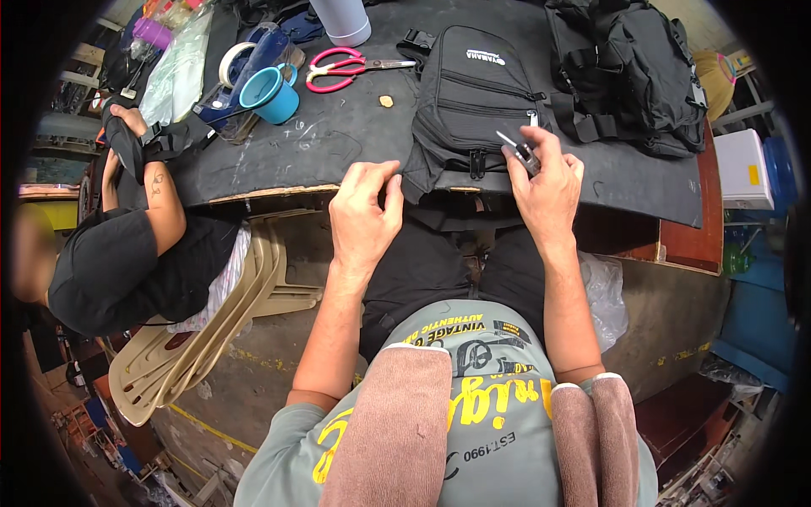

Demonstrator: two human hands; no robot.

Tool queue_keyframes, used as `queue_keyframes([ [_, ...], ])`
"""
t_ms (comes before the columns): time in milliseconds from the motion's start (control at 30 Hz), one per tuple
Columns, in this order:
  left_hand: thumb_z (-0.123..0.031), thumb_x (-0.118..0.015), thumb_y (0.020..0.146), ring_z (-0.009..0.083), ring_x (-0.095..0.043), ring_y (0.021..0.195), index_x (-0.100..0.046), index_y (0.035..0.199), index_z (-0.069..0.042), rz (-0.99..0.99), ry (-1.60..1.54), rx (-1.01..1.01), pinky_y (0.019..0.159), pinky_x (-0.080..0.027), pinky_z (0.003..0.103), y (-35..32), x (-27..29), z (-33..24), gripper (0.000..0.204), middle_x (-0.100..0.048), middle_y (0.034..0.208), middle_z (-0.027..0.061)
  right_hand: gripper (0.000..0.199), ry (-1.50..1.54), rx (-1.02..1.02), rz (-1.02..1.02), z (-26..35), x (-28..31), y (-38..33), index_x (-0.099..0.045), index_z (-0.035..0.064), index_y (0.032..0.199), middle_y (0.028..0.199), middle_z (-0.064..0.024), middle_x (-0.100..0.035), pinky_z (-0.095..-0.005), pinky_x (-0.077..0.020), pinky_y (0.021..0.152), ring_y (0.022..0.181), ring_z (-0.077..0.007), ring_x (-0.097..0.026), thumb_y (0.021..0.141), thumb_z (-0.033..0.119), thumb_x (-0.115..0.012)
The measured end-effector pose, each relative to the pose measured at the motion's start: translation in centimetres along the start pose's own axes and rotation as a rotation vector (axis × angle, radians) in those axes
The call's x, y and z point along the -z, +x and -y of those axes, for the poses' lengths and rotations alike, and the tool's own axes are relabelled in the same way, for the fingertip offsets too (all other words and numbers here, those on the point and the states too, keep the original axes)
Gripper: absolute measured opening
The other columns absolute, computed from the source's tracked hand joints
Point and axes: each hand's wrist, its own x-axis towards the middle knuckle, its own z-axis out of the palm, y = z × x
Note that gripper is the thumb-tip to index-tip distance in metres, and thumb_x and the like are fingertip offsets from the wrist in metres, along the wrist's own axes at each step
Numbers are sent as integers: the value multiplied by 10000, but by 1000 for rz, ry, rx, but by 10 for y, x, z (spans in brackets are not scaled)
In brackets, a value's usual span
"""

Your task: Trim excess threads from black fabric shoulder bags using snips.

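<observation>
A black sling bag [473, 84] with several zippers lies on the dark-topped table in front of me, its lower end near the front edge. Beside its lower left corner is my left hand [365, 211], thumb and fingers pinched together; whatever they hold, if anything, is too small to make out. My right hand [547, 186] is closed around a pair of small thread snips [525, 155], over the bag's lower right side. The metal tip of the snips points up and left, and most of the handle is hidden by my fingers.
Red-handled scissors [336, 70], a teal cup [272, 95], a tape dispenser [241, 68] and a pale tumbler [345, 21] stand or lie farther left. Another black bag [629, 76] is at right. A co-worker [139, 253] handles black straps at the left, by stacked plastic chairs [198, 338].
</observation>
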Motion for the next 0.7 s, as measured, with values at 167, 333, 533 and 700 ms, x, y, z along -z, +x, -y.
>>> queue_keyframes([
  [167,14,-788,987,300,-753,766,-766,1152,-25,81,167,-82,687,-601,418,2,-8,11,171,-732,1010,103,456,124,-20,-28,31,6,-19,-725,96,1365,977,-29,-791,-401,-490,977,814,-227,-705,988,250,-931],
  [333,-11,-766,1009,316,-748,766,-704,1101,-31,85,169,-14,688,-596,432,3,-10,7,112,-700,992,105,479,190,143,46,38,-6,-32,-710,100,1382,951,-29,-788,-390,-477,915,766,-221,-695,985,243,-936],
  [533,10,-721,1054,198,-613,688,-698,1121,2,61,58,8,645,-523,361,-5,-9,10,71,-681,972,94,330,262,92,87,53,-17,-41,-776,93,1218,921,-4,-793,-401,-450,858,751,-207,-701,962,221,-941],
  [700,1,-716,1068,215,-626,701,-690,1130,-4,91,34,67,647,-526,372,-9,-9,11,67,-677,990,104,215,242,192,83,64,-34,-40,-815,106,1062,881,32,-792,-411,-404,814,737,-183,-706,922,202,-947],
])
